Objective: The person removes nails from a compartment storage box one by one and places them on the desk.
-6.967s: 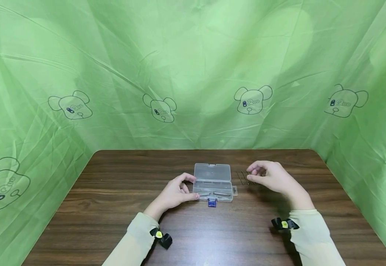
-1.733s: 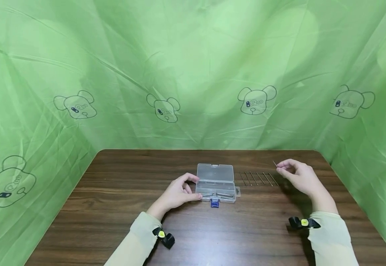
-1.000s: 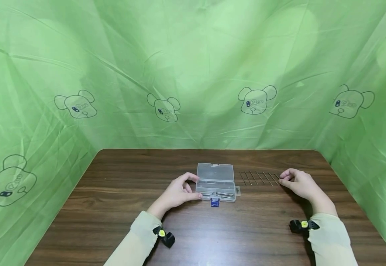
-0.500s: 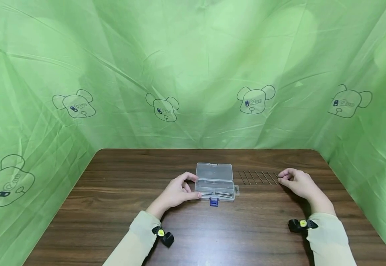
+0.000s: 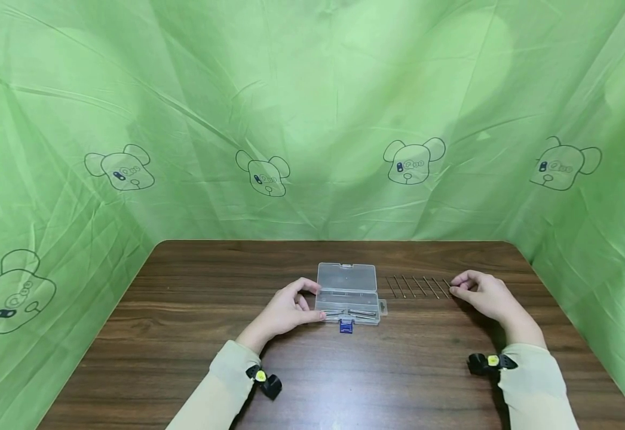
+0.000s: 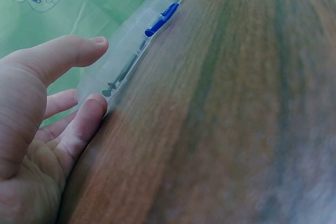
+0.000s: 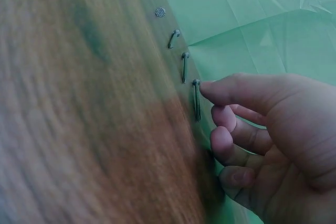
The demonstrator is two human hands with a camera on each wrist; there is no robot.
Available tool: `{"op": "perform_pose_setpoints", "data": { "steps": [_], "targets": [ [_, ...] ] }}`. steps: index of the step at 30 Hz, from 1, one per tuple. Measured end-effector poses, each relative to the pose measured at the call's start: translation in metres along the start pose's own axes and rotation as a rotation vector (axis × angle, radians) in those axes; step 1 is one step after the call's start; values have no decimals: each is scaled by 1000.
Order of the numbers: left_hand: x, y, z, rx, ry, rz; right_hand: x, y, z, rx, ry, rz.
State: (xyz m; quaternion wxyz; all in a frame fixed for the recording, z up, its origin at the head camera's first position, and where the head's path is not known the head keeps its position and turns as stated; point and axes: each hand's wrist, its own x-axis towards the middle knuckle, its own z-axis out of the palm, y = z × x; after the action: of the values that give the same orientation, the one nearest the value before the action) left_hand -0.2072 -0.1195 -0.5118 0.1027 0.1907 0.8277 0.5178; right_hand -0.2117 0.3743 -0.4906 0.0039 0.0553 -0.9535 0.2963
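A clear plastic box (image 5: 347, 300) lies with its lid (image 5: 347, 278) raised back and a blue latch (image 5: 346, 326) at its front; long metal nails (image 5: 362, 313) lie in its front compartment. My left hand (image 5: 284, 309) grips the box's left end, thumb at the front corner and a finger by the back. To the right of the box, several thin nails (image 5: 419, 285) lie slanted in a row on the table. At the row's right end my right hand (image 5: 486, 295) holds the last nail (image 7: 197, 100) by thumb and fingertips, the thumb against its head.
The brown wooden table (image 5: 183, 358) ends at a green cloth backdrop (image 5: 318, 203) with printed bear heads. A black wrist device (image 5: 269, 385) sits at the left sleeve and another (image 5: 483, 363) at the right.
My right hand has moved right along the row, carried a nail there and lowered it onto the table at the row's right end. My left hand has stayed at the box.
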Motion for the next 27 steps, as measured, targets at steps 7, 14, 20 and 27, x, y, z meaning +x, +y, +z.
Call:
{"op": "perform_pose_setpoints", "data": {
  "steps": [7, 14, 20, 27],
  "targets": [
    [0, -2, 0, -3, -10, 7, 0, -7, -3, -5, 17, -19],
    [0, -3, 0, -1, -20, 47, 2, -31, -12, 16, 32, -78],
    [1, -2, 0, 4, -17, 37, 6, -62, -10, 63, 45, -155],
    [2, -5, 0, 6, -11, 27, 12, -115, 14, 145, -44, -274]
  ]
}}
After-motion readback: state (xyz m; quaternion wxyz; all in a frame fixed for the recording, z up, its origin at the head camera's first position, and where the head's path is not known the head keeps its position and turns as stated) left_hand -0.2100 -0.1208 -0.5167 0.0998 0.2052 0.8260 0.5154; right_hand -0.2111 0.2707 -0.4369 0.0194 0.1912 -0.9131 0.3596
